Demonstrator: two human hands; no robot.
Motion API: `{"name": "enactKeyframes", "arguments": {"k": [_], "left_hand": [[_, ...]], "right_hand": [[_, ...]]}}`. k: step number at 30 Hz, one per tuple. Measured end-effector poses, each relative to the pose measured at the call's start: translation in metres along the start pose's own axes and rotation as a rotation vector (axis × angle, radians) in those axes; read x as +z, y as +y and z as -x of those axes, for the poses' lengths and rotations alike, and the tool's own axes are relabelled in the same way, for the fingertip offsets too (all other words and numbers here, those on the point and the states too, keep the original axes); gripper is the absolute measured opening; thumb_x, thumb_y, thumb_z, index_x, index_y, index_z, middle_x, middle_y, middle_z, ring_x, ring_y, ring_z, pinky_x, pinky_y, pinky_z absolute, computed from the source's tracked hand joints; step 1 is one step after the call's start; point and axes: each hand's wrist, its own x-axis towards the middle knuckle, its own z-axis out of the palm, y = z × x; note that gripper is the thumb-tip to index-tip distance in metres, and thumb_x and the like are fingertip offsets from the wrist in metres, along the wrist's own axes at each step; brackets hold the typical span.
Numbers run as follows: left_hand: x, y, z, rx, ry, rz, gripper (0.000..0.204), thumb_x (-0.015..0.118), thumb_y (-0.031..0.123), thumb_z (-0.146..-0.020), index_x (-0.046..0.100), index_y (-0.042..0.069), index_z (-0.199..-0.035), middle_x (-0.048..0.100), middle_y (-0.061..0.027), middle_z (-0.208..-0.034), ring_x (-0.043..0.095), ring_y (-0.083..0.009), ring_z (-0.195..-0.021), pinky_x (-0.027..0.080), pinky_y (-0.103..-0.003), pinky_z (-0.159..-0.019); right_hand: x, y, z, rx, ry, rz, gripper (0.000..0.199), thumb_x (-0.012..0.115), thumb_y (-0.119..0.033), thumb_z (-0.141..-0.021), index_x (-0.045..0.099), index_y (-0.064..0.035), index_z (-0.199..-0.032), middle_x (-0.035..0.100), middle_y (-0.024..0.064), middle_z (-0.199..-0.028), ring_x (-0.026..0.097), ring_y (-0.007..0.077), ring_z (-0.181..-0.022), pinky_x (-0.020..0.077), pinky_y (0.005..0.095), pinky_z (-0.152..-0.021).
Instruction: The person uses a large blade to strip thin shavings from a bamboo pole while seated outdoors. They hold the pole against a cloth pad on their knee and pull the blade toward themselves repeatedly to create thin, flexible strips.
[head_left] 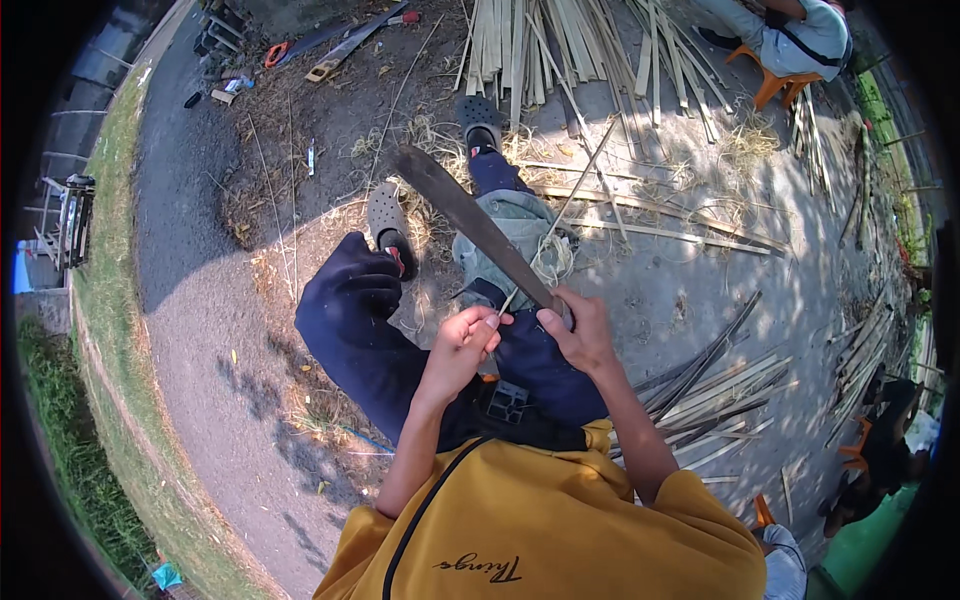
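Note:
My left hand [462, 345] is closed in a pinch on the near end of a thin bamboo strip [509, 299]. The strip slants away to the far right, crossing the machete. My right hand [583, 335] grips the machete [470, 215] near its handle, which the fingers mostly hide. Its long dark blade points to the far left above my leg. A grey-green cloth [477, 262] is wrapped over my right leg, below the blade. Curly shavings [553, 262] hang beside the blade, close to the right hand.
Long pale strips [545, 50] are heaped at the far side; more strips [725, 400] lie at the right. Two handsaws [350, 50] rest on the ground at the far left. A person [805, 45] sits on an orange stool [770, 85] at the far right; others are at the near right.

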Motion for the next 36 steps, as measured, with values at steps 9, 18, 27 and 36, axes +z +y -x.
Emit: {"name": "enactKeyframes", "arguments": {"k": [9, 18, 27, 36], "left_hand": [[0.005, -0.002, -0.002, -0.100, 0.029, 0.160, 0.028, 0.055, 0.026, -0.115, 0.070, 0.003, -0.113, 0.044, 0.0089, -0.071, 0.033, -0.0001, -0.052, 0.025, -0.021, -0.046], [0.016, -0.008, 0.012, -0.045, 0.126, 0.154, 0.027, 0.058, 0.023, -0.114, 0.075, 0.003, -0.110, 0.050, 0.0084, -0.073, 0.036, -0.0003, -0.056, 0.028, -0.023, -0.049], [0.018, -0.007, 0.031, 0.208, 0.344, -0.316, 0.026, 0.059, 0.017, -0.112, 0.076, -0.002, -0.108, 0.061, -0.0016, -0.073, 0.055, -0.0060, -0.071, 0.045, -0.026, -0.060], [0.039, -0.003, 0.064, 0.132, 0.419, -0.330, 0.023, 0.060, 0.014, -0.110, 0.076, -0.001, -0.105, 0.055, -0.0001, -0.068, 0.048, -0.0072, -0.065, 0.040, -0.029, -0.058]], "right_hand": [[-0.006, -0.015, -0.014, -0.054, -0.210, 0.299, 0.046, 0.078, -0.055, -0.088, 0.072, -0.0095, -0.091, 0.068, 0.0157, -0.067, 0.070, 0.0382, -0.063, 0.0528, 0.0474, -0.059], [-0.005, -0.020, -0.016, -0.046, -0.242, 0.315, 0.054, 0.072, -0.063, -0.090, 0.072, -0.0092, -0.087, 0.069, 0.0174, -0.065, 0.071, 0.0427, -0.065, 0.0539, 0.0521, -0.060], [0.012, -0.025, -0.005, -0.100, -0.161, 0.367, 0.045, 0.079, -0.053, -0.088, 0.072, -0.0091, -0.092, 0.067, 0.0149, -0.062, 0.070, 0.0376, -0.061, 0.0513, 0.0470, -0.055], [0.006, -0.028, -0.009, -0.044, -0.129, 0.335, 0.045, 0.074, -0.053, -0.093, 0.068, -0.0082, -0.090, 0.069, 0.0165, -0.066, 0.071, 0.0413, -0.066, 0.0527, 0.0501, -0.059]]}}
